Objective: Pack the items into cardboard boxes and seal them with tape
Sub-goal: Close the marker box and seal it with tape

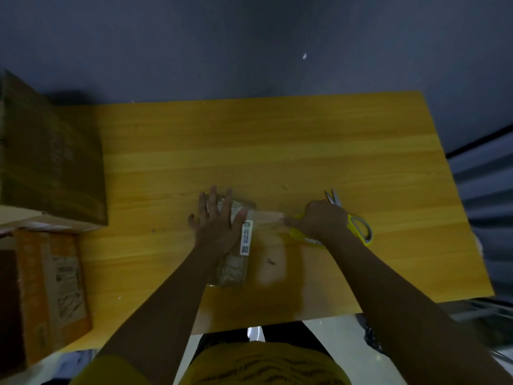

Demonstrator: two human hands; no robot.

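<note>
Sealing is under way: the left hand (pixel 218 222) presses flat-fingered on the small brown cardboard box (pixel 231 262) beneath it, while the right hand (pixel 322 220) grips the yellow tape dispenser (pixel 298 234), clear tape strip (pixel 266 218) stretched between them. Next, probably cutting with the yellow-handled scissors (pixel 352 218) just beyond the right hand.

The scene is dimly lit and colours are muted. A faint glare is seen on the wooden table (pixel 277 140) near its front edge. Straight lines are bent at the edges by wide-angle distortion, and the cardboard boxes (pixel 50 162) at left are rendered soft and blurred.
</note>
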